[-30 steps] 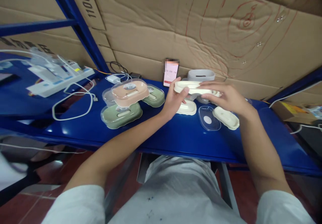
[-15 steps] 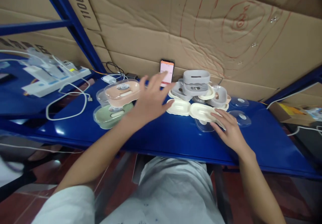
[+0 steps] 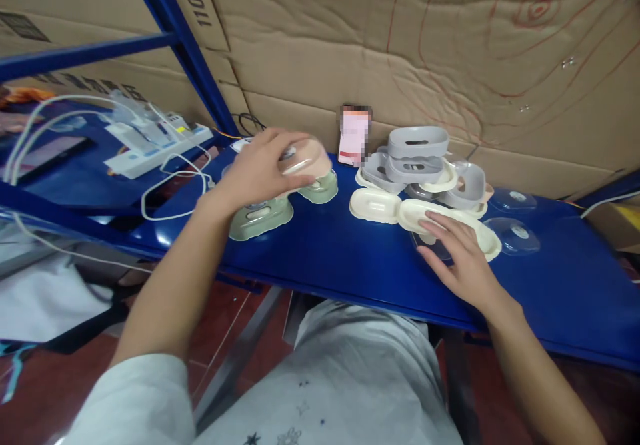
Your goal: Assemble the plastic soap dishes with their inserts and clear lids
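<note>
My left hand [image 3: 265,168] is closed over a pink soap box with a clear lid [image 3: 307,157], thumb at the front, fingers across the top. Much of that box is hidden behind the hand. Beneath it lie a green lidded soap box [image 3: 263,218] and another green one [image 3: 320,188]. My right hand [image 3: 457,258] rests with fingers spread on a row of cream oval trays [image 3: 417,215]. A further cream tray [image 3: 375,205] touches the row's left end. Partly under my right hand, a clear lid [image 3: 435,246] lies on the table.
Grey soap box parts [image 3: 417,144] are piled behind the cream trays. Clear lids [image 3: 513,235] lie at the right. A phone [image 3: 354,135] leans on the cardboard wall [image 3: 310,45]. To the left are a power strip [image 3: 160,155] and white cables on the blue table [image 3: 340,258].
My left hand has come down and left from above the table onto the pink soap box and closed on it. The right hand stays on the cream trays. The view has shifted left.
</note>
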### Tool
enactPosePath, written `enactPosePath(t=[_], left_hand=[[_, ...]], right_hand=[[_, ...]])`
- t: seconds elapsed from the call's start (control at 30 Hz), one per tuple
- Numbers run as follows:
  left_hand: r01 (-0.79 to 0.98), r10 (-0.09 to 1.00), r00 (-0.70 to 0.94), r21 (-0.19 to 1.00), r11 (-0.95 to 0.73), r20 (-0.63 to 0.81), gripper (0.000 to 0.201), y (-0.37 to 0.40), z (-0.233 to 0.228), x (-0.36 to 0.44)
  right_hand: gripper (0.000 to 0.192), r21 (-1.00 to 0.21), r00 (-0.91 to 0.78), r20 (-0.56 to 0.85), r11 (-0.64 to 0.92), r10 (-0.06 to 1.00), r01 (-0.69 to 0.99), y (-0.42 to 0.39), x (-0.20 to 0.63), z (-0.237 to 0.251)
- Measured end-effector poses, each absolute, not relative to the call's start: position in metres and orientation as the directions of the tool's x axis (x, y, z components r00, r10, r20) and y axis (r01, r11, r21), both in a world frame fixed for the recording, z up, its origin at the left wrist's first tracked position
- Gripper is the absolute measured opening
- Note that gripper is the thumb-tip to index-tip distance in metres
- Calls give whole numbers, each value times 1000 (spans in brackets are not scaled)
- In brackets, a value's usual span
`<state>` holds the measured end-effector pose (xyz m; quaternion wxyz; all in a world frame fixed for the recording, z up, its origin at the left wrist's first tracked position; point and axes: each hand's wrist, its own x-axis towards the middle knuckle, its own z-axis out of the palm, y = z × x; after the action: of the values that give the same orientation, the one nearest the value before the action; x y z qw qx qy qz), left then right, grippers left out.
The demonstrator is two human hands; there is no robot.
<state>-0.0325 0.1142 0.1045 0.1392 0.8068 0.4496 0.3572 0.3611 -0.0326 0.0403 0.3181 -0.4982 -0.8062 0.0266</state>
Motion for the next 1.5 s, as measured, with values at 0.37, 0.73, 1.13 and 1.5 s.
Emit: enactPosePath(t=[0.37, 0.73, 1.13, 1.5], left_hand=[[70, 524, 580, 602, -795, 624, 68, 76, 81, 120], [27, 592, 586, 716, -697, 554, 82, 90, 52, 115], [219, 469, 628, 437, -872, 621, 65, 126, 49, 84], [449, 484, 822, 183, -875, 300, 68, 123, 29, 91]], right_hand=[[73, -975, 54, 194, 186, 979, 122, -2, 326, 49], [85, -984, 141, 152, 136, 978, 112, 20, 328, 36], [52, -884, 312, 398, 452, 863, -121, 31, 365, 81], [55, -885, 444, 378, 458, 812, -84, 49, 379, 56]])
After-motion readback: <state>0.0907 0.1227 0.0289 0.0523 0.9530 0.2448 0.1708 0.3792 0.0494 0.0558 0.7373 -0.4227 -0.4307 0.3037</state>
